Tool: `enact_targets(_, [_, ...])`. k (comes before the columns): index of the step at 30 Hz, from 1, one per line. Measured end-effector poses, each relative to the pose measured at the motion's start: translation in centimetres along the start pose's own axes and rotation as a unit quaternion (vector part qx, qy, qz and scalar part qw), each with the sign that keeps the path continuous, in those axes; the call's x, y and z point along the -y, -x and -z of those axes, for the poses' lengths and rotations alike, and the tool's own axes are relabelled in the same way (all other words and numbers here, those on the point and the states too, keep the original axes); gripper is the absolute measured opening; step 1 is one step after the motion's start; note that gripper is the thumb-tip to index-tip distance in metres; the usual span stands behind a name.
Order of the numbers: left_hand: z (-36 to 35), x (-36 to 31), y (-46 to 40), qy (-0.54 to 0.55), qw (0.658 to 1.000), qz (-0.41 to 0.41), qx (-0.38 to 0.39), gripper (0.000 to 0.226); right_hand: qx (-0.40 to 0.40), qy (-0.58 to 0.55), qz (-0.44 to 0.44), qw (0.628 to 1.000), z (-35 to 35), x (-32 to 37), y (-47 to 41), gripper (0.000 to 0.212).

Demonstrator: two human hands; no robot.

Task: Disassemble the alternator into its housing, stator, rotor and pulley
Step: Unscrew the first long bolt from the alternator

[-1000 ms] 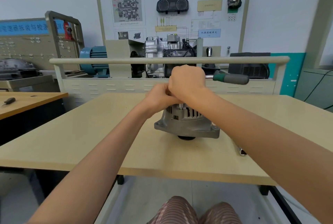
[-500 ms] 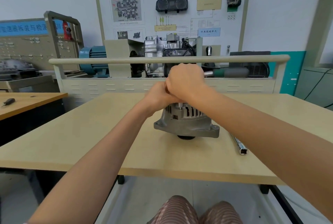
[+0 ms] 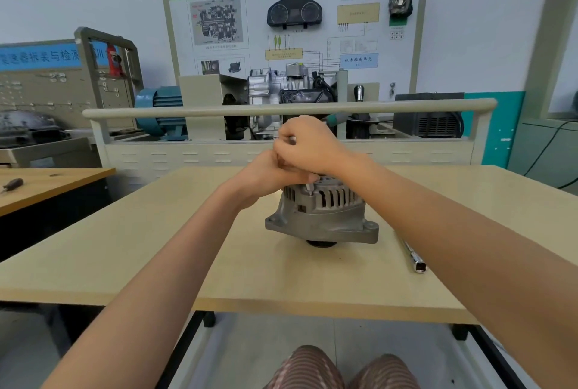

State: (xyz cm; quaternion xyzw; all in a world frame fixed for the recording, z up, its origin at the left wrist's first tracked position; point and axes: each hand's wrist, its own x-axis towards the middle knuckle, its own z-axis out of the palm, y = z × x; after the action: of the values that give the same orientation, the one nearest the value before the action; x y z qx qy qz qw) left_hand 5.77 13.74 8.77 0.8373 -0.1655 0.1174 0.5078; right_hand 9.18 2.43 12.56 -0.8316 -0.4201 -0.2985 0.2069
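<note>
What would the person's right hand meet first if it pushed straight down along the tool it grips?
Most likely the top of the alternator: the right hand sits directly above it, its tool's tip already at the slotted housing. The left hand crowds beside it; depth is uncertain.

right hand point(image 3: 308, 144) grips ratchet point(image 3: 334, 118) | left hand point(image 3: 266, 174) on alternator point(image 3: 325, 210)

A metal socket bar point(image 3: 412, 255) lies on my pale wooden table point(image 3: 156, 251), off to the right. Behind the table's rail point(image 3: 281, 111) stand a blue motor point(image 3: 159, 113) and a wall training board point(image 3: 294, 23). A screwdriver point(image 3: 12, 184) rests on the neighbouring bench point(image 3: 47, 185).
</note>
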Motion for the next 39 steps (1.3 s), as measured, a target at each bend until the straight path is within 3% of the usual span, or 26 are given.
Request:
enact_targets(2, [-0.2, -0.1, -0.1, -0.019, 1.000, 0.011, -0.017, 0.029, -0.008, 0.031, -0.004, 0.999, -0.1, 0.1, 0.2, 0.037])
enact_targets(4, [-0.5, -0.1, -0.3, -0.039, 0.998, 0.019, -0.047, 0.022, -0.018, 0.141, -0.041, 0.989, -0.4, 0.5, 0.2, 0.028])
enact_targets(7, [-1.1, -0.1, -0.6, -0.082, 0.992, 0.043, -0.087, 0.014, -0.008, 0.307, -0.172, 0.936, -0.6, 1.4, -0.1, 0.026])
enact_targets(9, [-1.3, -0.1, -0.6, -0.106, 0.990, 0.052, -0.080, 0.014, 0.008, 0.342, -0.197, 0.919, -0.4, 1.5, 0.0, 0.025])
enact_targets(16, [-0.8, 0.4, -0.2, -0.042, 0.998, 0.020, -0.041, 0.013, -0.024, 0.161, -0.090, 0.983, 0.0, 0.6, 0.5, 0.033])
enact_targets(22, [-0.3, 0.5, -0.1, 0.000, 1.000, 0.012, 0.003, 0.004, -0.050, 0.009, -0.109, 0.993, -0.1, -0.4, 0.4, 0.044])
enact_targets(25, [-0.5, 0.3, -0.5, -0.015, 1.000, 0.019, -0.020, 0.008, -0.022, 0.119, -0.104, 0.987, 0.0, 0.0, 0.5, 0.039])
enact_targets(28, [-0.9, 0.4, -0.7, -0.040, 0.997, 0.011, -0.063, 0.024, 0.008, 0.285, -0.140, 0.948, -0.3, 1.3, 0.0, 0.033])
enact_targets(32, [-0.9, 0.5, -0.7, -0.047, 0.997, 0.016, -0.060, 0.022, 0.005, 0.314, -0.157, 0.936, -0.3, 1.9, -0.1, 0.031])
enact_targets(36, [-0.6, 0.7, -0.2, -0.021, 0.999, 0.013, -0.020, 0.012, 0.002, 0.213, -0.083, 0.973, 0.3, 0.7, 0.4, 0.036])
enact_targets(39, [-0.3, 0.6, 0.1, -0.010, 1.000, 0.014, 0.002, 0.008, 0.011, 0.007, -0.073, 0.997, 0.5, -0.5, 0.6, 0.039])
